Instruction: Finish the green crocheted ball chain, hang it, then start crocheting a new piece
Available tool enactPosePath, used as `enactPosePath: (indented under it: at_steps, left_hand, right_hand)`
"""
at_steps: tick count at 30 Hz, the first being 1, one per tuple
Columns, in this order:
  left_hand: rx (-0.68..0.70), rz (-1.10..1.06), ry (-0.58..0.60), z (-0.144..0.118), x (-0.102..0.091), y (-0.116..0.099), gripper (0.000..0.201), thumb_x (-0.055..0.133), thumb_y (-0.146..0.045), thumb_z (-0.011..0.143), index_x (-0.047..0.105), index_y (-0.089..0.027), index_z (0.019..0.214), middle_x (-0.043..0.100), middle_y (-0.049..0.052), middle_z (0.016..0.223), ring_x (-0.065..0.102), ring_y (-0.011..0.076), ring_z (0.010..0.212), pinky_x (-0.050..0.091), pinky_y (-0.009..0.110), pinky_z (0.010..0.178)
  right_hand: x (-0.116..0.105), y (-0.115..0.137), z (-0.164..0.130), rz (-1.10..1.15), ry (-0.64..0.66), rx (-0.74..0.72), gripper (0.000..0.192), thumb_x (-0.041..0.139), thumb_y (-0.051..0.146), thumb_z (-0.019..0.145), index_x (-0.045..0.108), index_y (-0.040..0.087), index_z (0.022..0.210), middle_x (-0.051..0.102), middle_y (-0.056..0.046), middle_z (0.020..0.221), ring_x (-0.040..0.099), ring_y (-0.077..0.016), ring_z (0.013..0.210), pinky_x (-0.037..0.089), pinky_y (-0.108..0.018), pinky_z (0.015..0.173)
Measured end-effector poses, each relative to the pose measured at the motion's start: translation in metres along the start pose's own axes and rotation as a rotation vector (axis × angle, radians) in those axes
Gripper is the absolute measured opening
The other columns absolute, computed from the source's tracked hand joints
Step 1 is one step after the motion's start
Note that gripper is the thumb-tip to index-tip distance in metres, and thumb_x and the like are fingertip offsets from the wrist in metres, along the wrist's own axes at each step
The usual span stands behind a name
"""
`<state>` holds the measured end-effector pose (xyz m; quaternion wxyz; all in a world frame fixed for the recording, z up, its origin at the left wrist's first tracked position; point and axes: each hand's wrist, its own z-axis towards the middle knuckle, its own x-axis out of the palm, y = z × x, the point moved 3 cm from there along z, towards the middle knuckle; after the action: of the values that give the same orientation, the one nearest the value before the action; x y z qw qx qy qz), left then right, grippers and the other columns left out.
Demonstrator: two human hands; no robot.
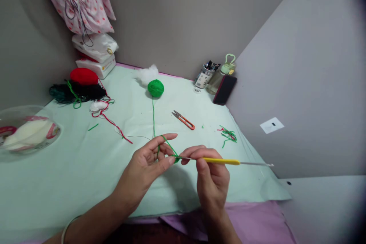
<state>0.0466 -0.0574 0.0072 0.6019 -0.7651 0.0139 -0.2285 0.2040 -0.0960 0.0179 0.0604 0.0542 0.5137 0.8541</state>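
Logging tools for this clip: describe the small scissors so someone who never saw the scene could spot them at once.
Start from the pale green cloth covering the table. Right of the green yarn ball and its strand, above the person's hands, lie the thread snips. They are the only metal-bladed thing there, with orange handles, apart from the yarn scraps farther right.

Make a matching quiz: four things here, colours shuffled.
Things:
1. yarn ball
2. hook handle
3. snips
4. phone

Colours:
A. black
B. orange
C. green
D. yellow

Pairs: 1-C, 2-D, 3-B, 4-A
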Motion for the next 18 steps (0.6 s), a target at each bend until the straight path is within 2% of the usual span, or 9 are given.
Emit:
enactPosePath:
  at_steps: [4,9,12,14,16,18]
  left_hand:
    - [0.025,0.076,-0.023,-0.001,0.0,0.0,0.045,0.078,-0.036,0.085,0.069,-0.034,0.129,0.062,-0.001,0.093,0.051,0.0152,0.085,0.041,0.028,0.083]
    - [0.063,0.124,-0.066,-0.001,0.003,-0.002,0.041,0.079,-0.032,0.084,0.072,-0.033,0.124,0.062,-0.001,0.089,0.051,0.0141,0.079,0.044,0.027,0.079]
    - [0.043,0.034,-0.07,-0.002,0.006,-0.001,0.046,0.083,-0.03,0.079,0.072,-0.031,0.124,0.062,-0.001,0.089,0.052,0.0135,0.077,0.045,0.026,0.076]
    - [-0.048,-0.117,-0.02,-0.001,0.01,0.002,0.052,0.084,-0.032,0.077,0.07,-0.029,0.127,0.06,-0.002,0.084,0.049,0.011,0.071,0.044,0.023,0.069]
    - [-0.177,-0.287,0.065,0.0,0.013,0.003,0.052,0.084,-0.033,0.078,0.07,-0.025,0.127,0.053,-0.006,0.07,0.038,0.0069,0.058,0.043,0.022,0.065]
    - [-0.244,-0.394,0.125,0.001,0.014,0.001,0.046,0.082,-0.032,0.081,0.071,-0.021,0.125,0.042,-0.01,0.059,0.026,0.005,0.052,0.046,0.023,0.072]
  right_hand:
    - [0.0,0.005,-0.007,-0.191,0.023,-0.146,0.025,0.048,0.012,0.101,0.066,0.027,0.11,0.073,-0.005,0.099,0.067,-0.0201,0.091,0.053,-0.037,0.077]
    - [0.002,0.007,-0.012,-0.378,0.072,-0.294,0.034,0.05,0.007,0.098,0.063,0.028,0.121,0.073,-0.007,0.102,0.069,-0.0211,0.091,0.057,-0.038,0.076]
    - [0.004,0.007,-0.014,-0.627,0.116,-0.395,0.043,0.057,0.006,0.094,0.065,0.032,0.128,0.073,-0.007,0.104,0.071,-0.0211,0.093,0.059,-0.036,0.075]
    - [0.006,0.008,-0.017,-0.767,0.119,-0.457,0.052,0.063,0.005,0.09,0.065,0.036,0.133,0.073,-0.007,0.108,0.071,-0.0226,0.098,0.06,-0.036,0.076]
    - [0.006,0.009,-0.017,-0.736,0.087,-0.453,0.051,0.065,0.006,0.09,0.067,0.037,0.131,0.073,-0.006,0.108,0.071,-0.0235,0.098,0.06,-0.037,0.077]
    - [0.003,0.008,-0.013,-0.534,-0.006,-0.329,0.037,0.06,0.011,0.095,0.072,0.034,0.121,0.073,-0.006,0.102,0.07,-0.0225,0.091,0.059,-0.038,0.074]
